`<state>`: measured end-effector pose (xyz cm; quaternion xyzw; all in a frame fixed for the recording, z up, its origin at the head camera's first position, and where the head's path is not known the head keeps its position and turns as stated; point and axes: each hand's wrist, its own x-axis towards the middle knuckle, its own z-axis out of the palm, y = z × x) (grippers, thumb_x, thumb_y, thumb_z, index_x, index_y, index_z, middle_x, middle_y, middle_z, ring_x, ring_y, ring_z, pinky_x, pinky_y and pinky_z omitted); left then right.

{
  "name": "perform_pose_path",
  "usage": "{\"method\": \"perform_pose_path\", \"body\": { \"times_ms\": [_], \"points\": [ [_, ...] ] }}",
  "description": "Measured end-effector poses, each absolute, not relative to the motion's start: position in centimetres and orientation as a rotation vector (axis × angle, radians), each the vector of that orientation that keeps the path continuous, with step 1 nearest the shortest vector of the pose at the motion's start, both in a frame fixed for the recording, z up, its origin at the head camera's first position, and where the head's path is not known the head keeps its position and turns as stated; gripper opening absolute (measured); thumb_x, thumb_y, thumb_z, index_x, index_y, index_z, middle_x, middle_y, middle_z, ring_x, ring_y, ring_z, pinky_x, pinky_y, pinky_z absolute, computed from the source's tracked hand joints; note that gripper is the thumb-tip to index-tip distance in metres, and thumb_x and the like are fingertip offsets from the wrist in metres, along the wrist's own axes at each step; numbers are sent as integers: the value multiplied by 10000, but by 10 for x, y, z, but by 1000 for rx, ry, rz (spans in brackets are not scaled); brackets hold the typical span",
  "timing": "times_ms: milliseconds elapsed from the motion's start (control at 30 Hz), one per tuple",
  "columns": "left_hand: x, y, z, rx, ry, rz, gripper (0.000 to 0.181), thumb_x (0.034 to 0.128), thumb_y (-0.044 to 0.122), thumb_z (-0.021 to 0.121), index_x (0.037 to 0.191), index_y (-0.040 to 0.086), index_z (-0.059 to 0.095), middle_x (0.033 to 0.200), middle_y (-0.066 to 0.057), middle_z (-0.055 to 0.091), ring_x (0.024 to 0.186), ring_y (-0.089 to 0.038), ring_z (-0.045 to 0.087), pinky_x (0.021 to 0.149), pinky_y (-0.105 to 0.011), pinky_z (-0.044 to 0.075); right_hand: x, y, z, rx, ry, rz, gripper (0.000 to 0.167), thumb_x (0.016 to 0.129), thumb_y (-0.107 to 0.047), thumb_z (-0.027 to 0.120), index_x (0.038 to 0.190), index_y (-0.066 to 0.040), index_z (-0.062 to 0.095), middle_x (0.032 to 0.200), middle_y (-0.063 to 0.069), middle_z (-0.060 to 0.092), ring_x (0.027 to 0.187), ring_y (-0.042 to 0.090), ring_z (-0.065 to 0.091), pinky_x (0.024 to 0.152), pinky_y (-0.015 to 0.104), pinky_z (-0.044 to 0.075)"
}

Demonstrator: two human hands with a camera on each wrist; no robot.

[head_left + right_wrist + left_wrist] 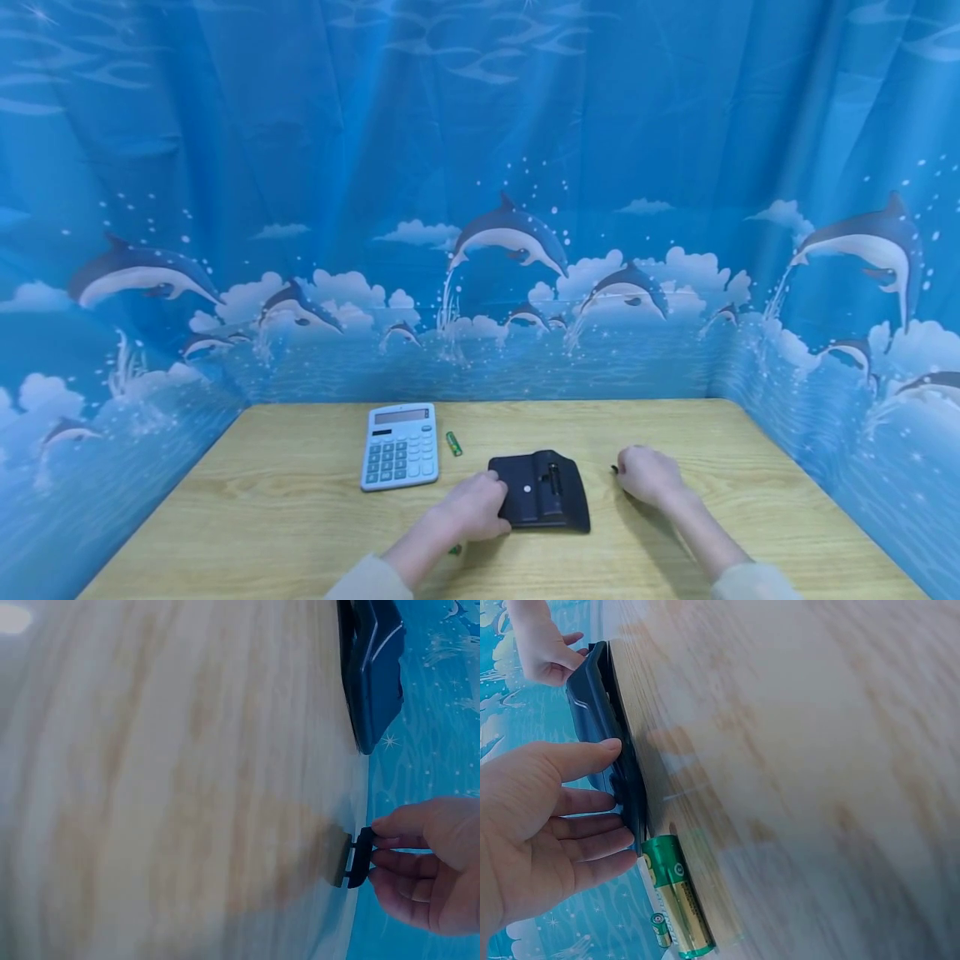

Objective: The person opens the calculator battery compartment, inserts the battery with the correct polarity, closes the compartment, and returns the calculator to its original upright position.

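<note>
A black device [527, 489] lies on the table, its uncovered battery compartment [553, 480] facing up. My left hand [476, 505] grips the device's left edge, and in the left wrist view the thumb lies over the device [604, 712] with the fingers along its side. To the right of the device, apart from it, my right hand [649, 472] pinches a small black battery cover [361, 857] between thumb and fingertips. Two small tabs stick out from the cover. A green and gold battery [679, 900] lies close by my left hand.
A light blue calculator [401, 447] lies face up at the back left. Next to it is another green battery [453, 443]. Beyond the wooden table [300, 517] hangs a blue dolphin-print curtain [480, 167] at the back and both sides.
</note>
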<state>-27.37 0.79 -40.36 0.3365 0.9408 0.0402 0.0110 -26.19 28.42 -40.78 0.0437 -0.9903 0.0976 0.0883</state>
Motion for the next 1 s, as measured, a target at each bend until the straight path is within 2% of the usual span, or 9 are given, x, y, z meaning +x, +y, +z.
{"method": "perform_pose_path", "body": {
  "times_ms": [267, 500, 700, 1000],
  "points": [
    [-273, 8, -403, 1029, 2917, 131, 394, 751, 307, 752, 1023, 38, 660, 887, -40, 578, 789, -94, 543, 768, -249, 496, -265, 282, -412, 133, -2946, 250, 300, 779, -4, 524, 535, -130, 402, 534, -14, 348, 501, 134, 317, 457, 273, 263],
    [-275, 8, -404, 1019, 2902, 143, 413, 760, 307, 748, 1061, 40, 658, 911, -39, 581, 802, -92, 544, 762, -250, 497, -266, 282, -415, 128, -2955, 234, 407, 848, -33, 529, 519, -145, 317, 543, -19, 230, 516, 128, 187, 468, 260, 193],
    [-276, 8, -406, 1031, 2908, 138, 415, 754, 312, 751, 1052, 38, 660, 901, -35, 579, 786, -87, 535, 754, -248, 496, -265, 282, -415, 137, -2941, 237, 370, 804, -9, 542, 532, -140, 328, 549, -19, 247, 518, 127, 201, 474, 259, 193],
    [-277, 7, -403, 1029, 2886, 173, 390, 757, 295, 750, 1044, 46, 664, 902, -31, 584, 794, -79, 543, 753, -243, 500, -264, 282, -414, 124, -2939, 275, 313, 804, -123, 634, 577, -129, 418, 566, -12, 387, 515, 129, 340, 471, 265, 272]
  ]
}}
